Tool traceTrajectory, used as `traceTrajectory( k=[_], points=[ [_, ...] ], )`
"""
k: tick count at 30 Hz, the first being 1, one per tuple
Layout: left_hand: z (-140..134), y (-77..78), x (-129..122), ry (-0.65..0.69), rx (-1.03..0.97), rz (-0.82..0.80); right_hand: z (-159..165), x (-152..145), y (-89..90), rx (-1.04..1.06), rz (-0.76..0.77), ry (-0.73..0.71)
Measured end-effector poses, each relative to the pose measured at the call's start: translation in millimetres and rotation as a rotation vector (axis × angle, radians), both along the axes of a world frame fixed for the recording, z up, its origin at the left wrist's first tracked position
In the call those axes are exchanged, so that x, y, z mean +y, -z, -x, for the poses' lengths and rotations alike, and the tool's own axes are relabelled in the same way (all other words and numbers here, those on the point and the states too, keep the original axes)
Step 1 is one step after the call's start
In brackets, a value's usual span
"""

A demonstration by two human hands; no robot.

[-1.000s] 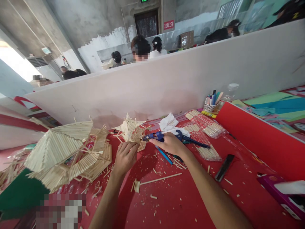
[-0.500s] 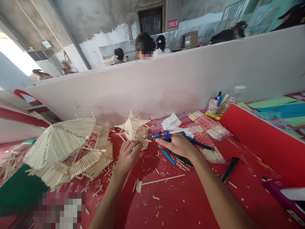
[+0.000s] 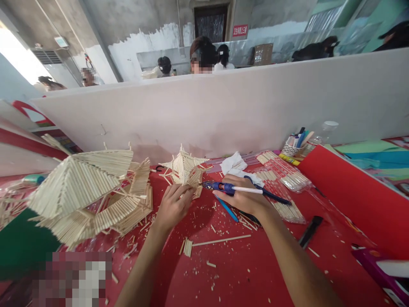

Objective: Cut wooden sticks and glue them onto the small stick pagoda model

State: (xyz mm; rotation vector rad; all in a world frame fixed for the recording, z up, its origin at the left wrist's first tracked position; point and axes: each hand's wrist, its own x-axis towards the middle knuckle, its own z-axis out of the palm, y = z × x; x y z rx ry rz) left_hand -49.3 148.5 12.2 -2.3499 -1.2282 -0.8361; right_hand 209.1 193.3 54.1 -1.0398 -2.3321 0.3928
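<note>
My right hand [image 3: 245, 195] is wrapped round a blue glue gun [image 3: 227, 187] with a clear glue stick [image 3: 247, 190] jutting from its back. The gun's nozzle points left, close to the fingertips of my left hand [image 3: 177, 204]. Those fingers are pressed together at the front of a small pavilion model [image 3: 182, 166] made of thin wooden sticks; whatever they pinch is hidden. Left of it stands a larger stick pavilion [image 3: 83, 181] with a wide sloping roof. Below my hands lie a short row of cut sticks [image 3: 188, 247] and one long stick [image 3: 222, 240].
Plastic-wrapped stick bundles [image 3: 283, 170], crumpled tissue [image 3: 234, 163], a blue pen [image 3: 227, 209] and a dark blade-like tool [image 3: 310, 231] lie on the red table [image 3: 236, 273]. A red board [image 3: 354, 200] leans at right. Behind runs a white partition [image 3: 204, 106], with people beyond it.
The glue gun has turned slightly in my right hand, and its glue stick now shows clearly toward the right. My left hand stays at the small pavilion. The whole view has shifted a little.
</note>
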Motion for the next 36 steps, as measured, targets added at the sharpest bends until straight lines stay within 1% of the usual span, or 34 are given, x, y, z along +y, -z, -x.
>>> traceTrajectory(
  k=[6, 15, 18, 23, 27, 31, 34, 36],
  points=[
    [1.0, 2.9, 0.5, 0.003, -0.014, 0.03, -0.2, 2.2, 8.2, -0.045, -0.083, 0.006],
    [0.9, 3.3, 0.4, 0.017, -0.032, 0.041, -0.2, 3.1, 13.8, -0.11, -0.223, 0.0],
    [0.7, 3.7, 0.4, 0.014, -0.037, 0.06, 0.4, 2.9, 14.9, -0.126, -0.245, 0.008],
    [0.5, 2.8, 0.1, 0.013, -0.039, 0.074, 0.4, 2.2, 14.3, -0.137, -0.253, 0.008],
    [1.3, 2.9, 0.3, 0.025, -0.028, 0.065, -1.8, 0.9, 9.2, -0.136, -0.254, -0.001],
    [2.1, 3.8, 0.5, 0.022, -0.028, 0.071, -3.8, -0.6, 3.8, -0.137, -0.203, -0.065],
    [2.1, 3.9, 0.3, 0.02, -0.029, 0.072, -3.6, -1.3, 2.5, -0.112, -0.158, -0.067],
    [1.8, 3.7, 0.2, 0.02, -0.031, 0.067, -3.3, -1.3, 2.6, -0.072, -0.101, -0.062]
  ],
)
